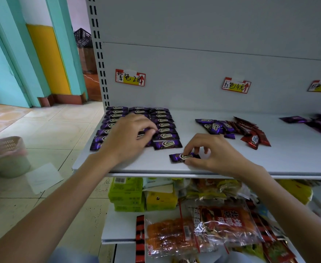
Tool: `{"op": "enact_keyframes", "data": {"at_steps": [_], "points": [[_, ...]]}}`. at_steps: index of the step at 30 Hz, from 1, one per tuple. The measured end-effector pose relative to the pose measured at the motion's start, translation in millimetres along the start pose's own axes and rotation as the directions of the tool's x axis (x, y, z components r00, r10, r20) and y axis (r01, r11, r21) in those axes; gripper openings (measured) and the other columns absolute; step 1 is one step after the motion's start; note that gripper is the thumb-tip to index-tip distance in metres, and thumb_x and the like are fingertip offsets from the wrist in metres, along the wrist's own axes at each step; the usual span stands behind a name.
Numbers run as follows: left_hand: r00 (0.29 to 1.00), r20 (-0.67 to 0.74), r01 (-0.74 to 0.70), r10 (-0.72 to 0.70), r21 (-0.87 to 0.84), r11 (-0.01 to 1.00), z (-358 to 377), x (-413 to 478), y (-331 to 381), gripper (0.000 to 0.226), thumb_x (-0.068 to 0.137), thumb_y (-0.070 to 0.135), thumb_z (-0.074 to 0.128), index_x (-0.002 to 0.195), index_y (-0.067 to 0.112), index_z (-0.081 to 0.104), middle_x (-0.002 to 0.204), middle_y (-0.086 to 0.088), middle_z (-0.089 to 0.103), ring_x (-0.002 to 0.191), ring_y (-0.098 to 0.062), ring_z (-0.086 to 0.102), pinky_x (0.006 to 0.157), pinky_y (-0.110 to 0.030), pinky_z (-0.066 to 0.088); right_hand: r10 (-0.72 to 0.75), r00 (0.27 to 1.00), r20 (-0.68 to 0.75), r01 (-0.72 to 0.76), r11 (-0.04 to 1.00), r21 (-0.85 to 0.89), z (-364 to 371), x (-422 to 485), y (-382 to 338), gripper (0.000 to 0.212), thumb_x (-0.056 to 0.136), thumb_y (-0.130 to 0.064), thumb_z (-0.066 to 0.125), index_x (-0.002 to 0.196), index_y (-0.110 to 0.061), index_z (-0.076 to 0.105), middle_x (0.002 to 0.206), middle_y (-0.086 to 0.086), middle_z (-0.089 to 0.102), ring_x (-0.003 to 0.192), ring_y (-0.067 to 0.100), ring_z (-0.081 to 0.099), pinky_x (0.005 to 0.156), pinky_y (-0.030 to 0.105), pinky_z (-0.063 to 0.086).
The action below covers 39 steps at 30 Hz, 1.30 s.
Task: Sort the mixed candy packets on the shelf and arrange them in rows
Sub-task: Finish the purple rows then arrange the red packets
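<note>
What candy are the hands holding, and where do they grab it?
The right hand pinches a purple Choco packet by its right end. The left hand curls over the rows; its hold cannot be told.

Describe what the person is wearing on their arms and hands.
The left hand and the right hand wear no gloves. No ring, watch or bracelet shows on either, and no sleeve covers the arms as far as the frame shows them.

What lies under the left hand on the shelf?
The left hand rests over the rows of purple Choco packets, fingertips on one. It hides most of the middle row, so the count there cannot be told.
</note>
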<state>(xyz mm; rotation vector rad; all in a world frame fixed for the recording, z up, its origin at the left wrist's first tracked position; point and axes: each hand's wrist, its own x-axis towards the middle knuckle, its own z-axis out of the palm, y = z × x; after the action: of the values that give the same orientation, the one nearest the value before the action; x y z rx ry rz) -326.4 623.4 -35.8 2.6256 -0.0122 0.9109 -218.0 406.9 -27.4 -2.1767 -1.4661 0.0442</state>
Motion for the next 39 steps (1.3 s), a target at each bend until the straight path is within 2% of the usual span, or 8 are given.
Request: {"op": "enact_keyframes", "data": {"at_steps": [7,12,16,23,27,32,36,39], "points": [[0.983,-0.071,0.172,-0.17,0.012,0.985,-48.4,-51.4,-38.2,0.025,0.079,0.024,0.054,0.093,0.015,0.072,0.095,0.005,0.064,0.093,-0.015,0.056,0.082,-0.034,0.043,-0.172,0.985,0.014,0.172,0.985,0.017,30.8,27.1,-40.2,0.014,0.081,-0.035,0.069,0.091,-0.026,0.073,0.09,-0.014,0.062,0.084,0.002,0.056,0.071,0.012,0.041],[0.957,-0.095,0.272,-0.274,-0.033,0.962,-66.5,-84.4,-58.2,0.022,0.082,0.027,0.051,0.092,0.021,0.07,0.089,0.016,0.059,0.088,0.0,0.051,0.077,-0.017,0.039,-0.248,0.969,0.014,0.247,0.968,0.042,59.3,56.0,-73.5,0.017,0.084,-0.032,0.066,0.097,-0.023,0.073,0.093,-0.01,0.062,0.088,0.005,0.055,0.077,0.032,0.049],[0.953,-0.091,0.288,-0.288,-0.014,0.958,-69.9,-94.9,-61.2,0.025,0.083,0.028,0.05,0.096,0.02,0.069,0.09,0.015,0.059,0.088,-0.001,0.051,0.077,-0.013,0.038,-0.275,0.961,-0.026,0.275,0.961,0.022,78.7,76.5,-89.4,0.017,0.084,-0.032,0.066,0.096,-0.023,0.073,0.092,-0.007,0.062,0.087,0.009,0.055,0.076,0.039,0.05],[0.977,-0.028,0.213,-0.213,-0.015,0.977,-61.6,-92.1,-58.0,0.038,0.083,0.044,0.044,0.103,0.023,0.067,0.098,0.018,0.057,0.097,-0.003,0.048,0.081,-0.024,0.04,-0.209,0.97,-0.129,0.205,0.978,-0.039,66.7,86.2,-74.5,0.014,0.083,-0.023,0.068,0.095,-0.018,0.072,0.092,-0.005,0.066,0.088,0.01,0.057,0.078,0.023,0.045],[0.988,0.063,0.145,-0.144,-0.007,0.989,-54.5,-81.8,-57.6,0.045,0.081,0.047,0.039,0.11,0.025,0.066,0.103,0.021,0.053,0.1,-0.003,0.046,0.086,-0.029,0.04,-0.11,0.983,-0.146,0.099,0.992,-0.081,54.7,75.5,-48.2,0.012,0.08,-0.02,0.068,0.091,-0.022,0.072,0.09,-0.007,0.065,0.084,0.011,0.059,0.078,0.035,0.05],[0.988,0.115,0.099,-0.1,0.015,0.995,-47.2,-69.9,-53.6,0.049,0.077,0.043,0.034,0.11,0.027,0.066,0.109,0.013,0.06,0.101,-0.001,0.043,0.09,-0.029,0.034,-0.095,0.986,-0.135,0.087,0.994,-0.063,61.8,76.6,-51.7,0.012,0.083,-0.027,0.065,0.092,-0.025,0.072,0.092,-0.007,0.063,0.085,0.01,0.058,0.078,0.033,0.048],[0.988,0.123,0.088,-0.093,0.051,0.995,-47.1,-68.1,-52.1,0.05,0.077,0.049,0.033,0.108,0.028,0.066,0.109,0.017,0.058,0.099,0.006,0.038,0.087,-0.019,0.027,-0.093,0.985,-0.143,0.087,0.995,-0.046,55.9,75.3,-46.2,0.013,0.082,-0.025,0.067,0.093,-0.023,0.072,0.092,-0.009,0.063,0.081,0.006,0.057,0.075,0.019,0.045],[0.988,0.138,0.063,-0.071,0.064,0.996,-46.1,-67.7,-53.8,0.048,0.079,0.056,0.038,0.106,0.029,0.067,0.108,0.016,0.059,0.101,0.001,0.044,0.088,-0.025,0.031,-0.057,0.982,-0.179,0.048,0.997,-0.058,37.5,65.4,-30.5,0.014,0.08,-0.014,0.07,0.092,-0.019,0.072,0.09,-0.007,0.063,0.078,0.006,0.057,0.072,0.006,0.039]]}}
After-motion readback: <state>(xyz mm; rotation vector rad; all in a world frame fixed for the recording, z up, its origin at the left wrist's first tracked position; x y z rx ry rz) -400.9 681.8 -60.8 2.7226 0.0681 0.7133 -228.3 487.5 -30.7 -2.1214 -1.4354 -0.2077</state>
